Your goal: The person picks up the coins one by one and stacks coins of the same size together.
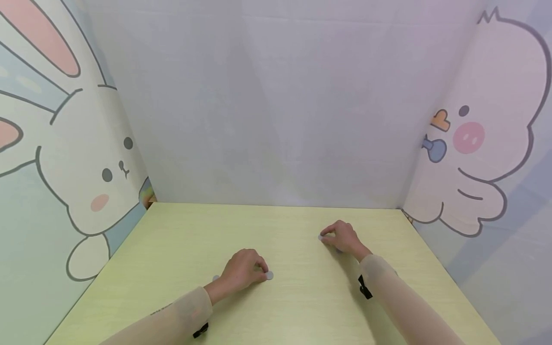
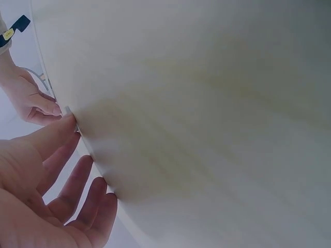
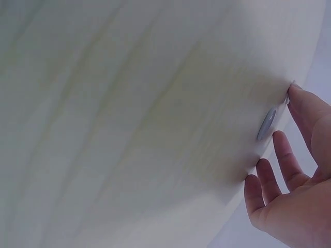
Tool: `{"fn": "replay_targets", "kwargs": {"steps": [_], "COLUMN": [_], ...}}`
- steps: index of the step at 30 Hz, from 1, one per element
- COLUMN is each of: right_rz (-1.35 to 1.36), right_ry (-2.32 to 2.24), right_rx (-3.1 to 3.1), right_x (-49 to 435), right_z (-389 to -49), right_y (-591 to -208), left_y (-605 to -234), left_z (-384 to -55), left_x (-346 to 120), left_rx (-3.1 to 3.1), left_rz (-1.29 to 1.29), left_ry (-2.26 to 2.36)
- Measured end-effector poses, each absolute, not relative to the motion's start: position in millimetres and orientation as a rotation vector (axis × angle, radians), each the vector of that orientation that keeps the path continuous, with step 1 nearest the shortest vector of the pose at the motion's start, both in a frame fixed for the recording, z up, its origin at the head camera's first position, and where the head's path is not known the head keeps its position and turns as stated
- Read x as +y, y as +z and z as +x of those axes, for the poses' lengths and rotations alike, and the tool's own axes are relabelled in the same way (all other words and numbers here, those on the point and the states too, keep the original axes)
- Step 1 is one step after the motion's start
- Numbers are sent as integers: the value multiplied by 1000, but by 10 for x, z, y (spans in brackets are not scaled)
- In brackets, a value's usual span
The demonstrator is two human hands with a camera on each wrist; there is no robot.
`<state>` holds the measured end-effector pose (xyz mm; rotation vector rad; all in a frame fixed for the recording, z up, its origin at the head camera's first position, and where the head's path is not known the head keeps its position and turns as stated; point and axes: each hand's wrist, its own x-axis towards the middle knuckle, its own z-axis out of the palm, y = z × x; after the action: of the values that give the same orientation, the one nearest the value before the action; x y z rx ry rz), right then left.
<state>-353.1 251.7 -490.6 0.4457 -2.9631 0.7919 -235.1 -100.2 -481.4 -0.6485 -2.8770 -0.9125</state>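
Note:
My left hand (image 1: 243, 270) is low over the yellow table, with thumb and index finger pinching a small grey round disc (image 1: 269, 275) at their tips. In the left wrist view only a thin edge of that disc (image 2: 67, 110) shows, and the other fingertips touch the tabletop. A second disc (image 1: 215, 278) lies beside the left wrist, partly covered by it. Farther back, my right hand (image 1: 343, 237) pinches a grey disc (image 1: 320, 237) between thumb and index finger. Under that hand lies another disc (image 3: 267, 124), seen beside the fingers in the right wrist view.
The pale yellow tabletop (image 1: 181, 235) ends at a plain grey-white curtain (image 1: 267, 105) behind. Cloth walls with a cartoon rabbit (image 1: 86, 191) on the left and a cartoon chick (image 1: 496, 105) on the right flank it.

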Motion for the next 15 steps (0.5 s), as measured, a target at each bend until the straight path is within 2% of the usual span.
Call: {"fn": "replay_targets", "kwargs": {"steps": [15], "right_rz": [530], "right_ry": [792], "right_rx": [-2951], "right_x": [2474], "right_z": [-3419], "right_y": [-4878], "left_y": [-4809], "left_z": [-2344], "left_x": [-1004], "left_rx": [-2872], "left_rz": [-659], "left_ry": [-921]}}
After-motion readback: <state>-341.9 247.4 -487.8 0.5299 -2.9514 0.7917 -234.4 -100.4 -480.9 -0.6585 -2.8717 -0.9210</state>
